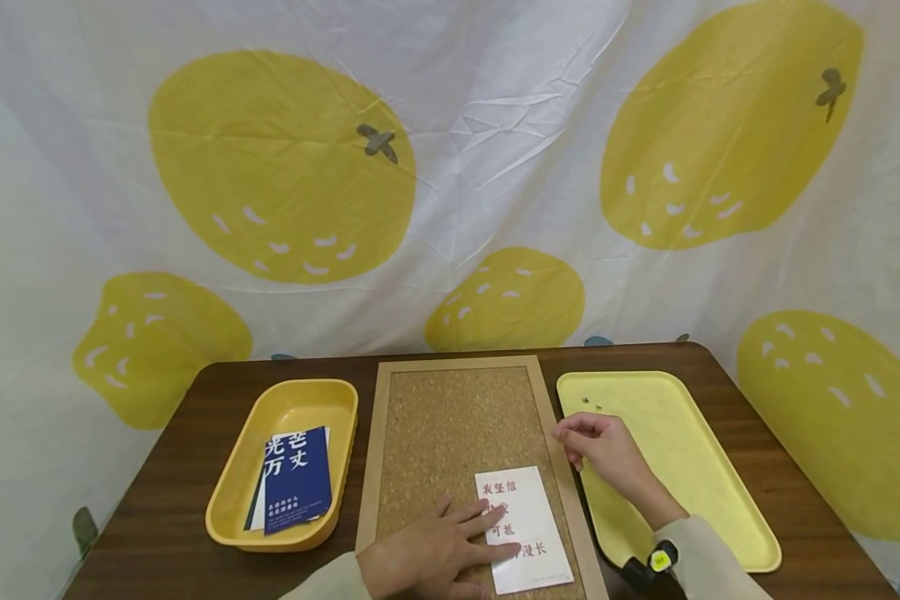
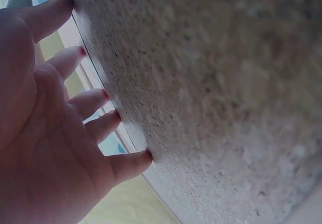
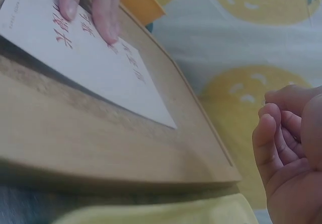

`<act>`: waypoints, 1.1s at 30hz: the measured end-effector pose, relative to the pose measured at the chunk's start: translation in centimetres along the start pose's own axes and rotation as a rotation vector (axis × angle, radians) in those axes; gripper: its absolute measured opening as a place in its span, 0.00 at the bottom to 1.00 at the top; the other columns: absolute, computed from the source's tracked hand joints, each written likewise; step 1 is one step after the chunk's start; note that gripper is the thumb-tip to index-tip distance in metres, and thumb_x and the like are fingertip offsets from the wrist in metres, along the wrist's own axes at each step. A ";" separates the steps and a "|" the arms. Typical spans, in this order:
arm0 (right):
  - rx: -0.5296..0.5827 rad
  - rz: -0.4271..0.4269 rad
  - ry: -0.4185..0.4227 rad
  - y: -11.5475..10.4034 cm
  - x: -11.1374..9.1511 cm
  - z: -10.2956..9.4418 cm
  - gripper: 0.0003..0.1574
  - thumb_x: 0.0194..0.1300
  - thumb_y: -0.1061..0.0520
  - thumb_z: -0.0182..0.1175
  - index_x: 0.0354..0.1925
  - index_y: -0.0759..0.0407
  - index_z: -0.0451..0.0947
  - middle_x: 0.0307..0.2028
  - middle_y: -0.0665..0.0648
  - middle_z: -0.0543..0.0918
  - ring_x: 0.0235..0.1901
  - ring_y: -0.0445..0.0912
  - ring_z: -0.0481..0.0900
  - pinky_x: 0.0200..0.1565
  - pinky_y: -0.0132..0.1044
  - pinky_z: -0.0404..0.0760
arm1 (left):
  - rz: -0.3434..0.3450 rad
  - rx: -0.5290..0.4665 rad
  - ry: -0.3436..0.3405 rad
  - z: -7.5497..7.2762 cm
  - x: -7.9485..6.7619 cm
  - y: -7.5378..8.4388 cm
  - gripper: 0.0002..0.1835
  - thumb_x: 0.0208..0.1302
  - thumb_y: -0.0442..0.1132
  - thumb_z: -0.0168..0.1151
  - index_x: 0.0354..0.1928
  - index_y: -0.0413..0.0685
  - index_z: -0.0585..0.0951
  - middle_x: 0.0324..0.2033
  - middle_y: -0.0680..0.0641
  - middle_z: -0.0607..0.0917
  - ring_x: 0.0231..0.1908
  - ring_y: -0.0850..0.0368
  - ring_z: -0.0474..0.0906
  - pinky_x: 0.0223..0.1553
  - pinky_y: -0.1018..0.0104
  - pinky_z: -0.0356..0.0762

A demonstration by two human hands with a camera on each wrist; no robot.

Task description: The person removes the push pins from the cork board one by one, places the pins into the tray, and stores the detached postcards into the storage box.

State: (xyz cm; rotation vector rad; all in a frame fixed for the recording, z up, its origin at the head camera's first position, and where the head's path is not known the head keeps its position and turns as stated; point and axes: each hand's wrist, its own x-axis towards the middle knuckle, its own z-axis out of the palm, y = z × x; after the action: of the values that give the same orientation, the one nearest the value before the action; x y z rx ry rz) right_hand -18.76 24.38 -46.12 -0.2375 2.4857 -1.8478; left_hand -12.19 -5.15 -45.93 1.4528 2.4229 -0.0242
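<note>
My left hand (image 1: 435, 550) lies with fingers spread across the lower part of a corkboard (image 1: 457, 425). Some of its fingertips press on a white card (image 1: 543, 527) with red Chinese characters, near the board's lower right. In the left wrist view, the fingertips (image 2: 146, 158) touch the cork. Above the board's right frame, my right hand (image 1: 607, 450) is raised, apart from the card. Its thumb and forefinger pinch a tiny pale pin (image 3: 264, 102), mostly hidden by the fingertips. A small dark dot shows at the card's upper right corner.
On the left, a yellow-orange basket (image 1: 221, 508) holds blue and white cards (image 1: 300, 483). To the right lies a pale yellow tray (image 1: 690, 467) with a couple of tiny metallic pins (image 1: 586, 401) near its far left corner. A lemon-print curtain (image 1: 495, 167) hangs behind the table.
</note>
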 end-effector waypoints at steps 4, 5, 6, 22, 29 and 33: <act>-0.010 0.010 0.030 0.3 0.0 -0.9 0.13 0.70 0.61 0.60 0.42 0.73 0.81 0.26 0.63 0.80 0.21 0.42 0.75 0.24 0.37 0.80 | 0.002 0.008 0.009 0.1 0.0 0.0 0.31 0.74 0.65 0.42 0.76 0.77 0.56 0.77 0.54 0.54 0.76 0.56 0.49 0.69 0.43 0.62; -0.008 0.012 0.037 0.4 0.0 -1.1 0.13 0.70 0.61 0.60 0.42 0.74 0.81 0.26 0.64 0.80 0.21 0.42 0.75 0.23 0.37 0.80 | 0.002 0.010 0.008 0.1 0.0 0.0 0.31 0.74 0.65 0.42 0.76 0.77 0.56 0.77 0.54 0.54 0.76 0.56 0.49 0.69 0.43 0.62; -0.006 0.016 0.042 0.5 0.0 -1.3 0.13 0.70 0.61 0.60 0.42 0.74 0.80 0.26 0.64 0.80 0.21 0.42 0.75 0.24 0.36 0.80 | 0.000 0.010 0.006 0.1 0.0 0.0 0.31 0.74 0.65 0.42 0.76 0.77 0.56 0.77 0.55 0.54 0.76 0.57 0.49 0.69 0.43 0.62; -0.009 0.053 0.105 2.1 0.0 -4.5 0.13 0.70 0.62 0.59 0.44 0.75 0.80 0.28 0.62 0.82 0.21 0.40 0.74 0.23 0.33 0.78 | -0.007 -0.004 -0.011 0.0 0.0 0.0 0.31 0.73 0.65 0.42 0.76 0.78 0.55 0.78 0.55 0.53 0.77 0.57 0.48 0.70 0.43 0.60; -0.013 0.083 0.131 3.2 0.3 -5.2 0.13 0.71 0.62 0.58 0.44 0.75 0.80 0.29 0.54 0.84 0.21 0.39 0.72 0.21 0.33 0.76 | 0.001 0.036 0.023 0.1 -0.1 0.1 0.31 0.73 0.65 0.43 0.76 0.77 0.56 0.77 0.54 0.54 0.76 0.56 0.49 0.70 0.43 0.61; -0.023 0.081 0.140 3.6 0.3 -5.5 0.14 0.71 0.62 0.58 0.44 0.76 0.80 0.29 0.56 0.83 0.21 0.39 0.72 0.21 0.33 0.76 | 0.003 0.040 0.029 0.1 -0.1 0.1 0.31 0.73 0.65 0.42 0.76 0.77 0.56 0.77 0.54 0.54 0.76 0.56 0.49 0.70 0.43 0.61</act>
State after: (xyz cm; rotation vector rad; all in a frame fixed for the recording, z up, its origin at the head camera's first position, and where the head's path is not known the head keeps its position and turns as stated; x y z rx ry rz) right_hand -20.08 30.58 -47.94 -0.0079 2.5643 -1.8661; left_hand -12.01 -5.25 -46.01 1.4841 2.4568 -0.0520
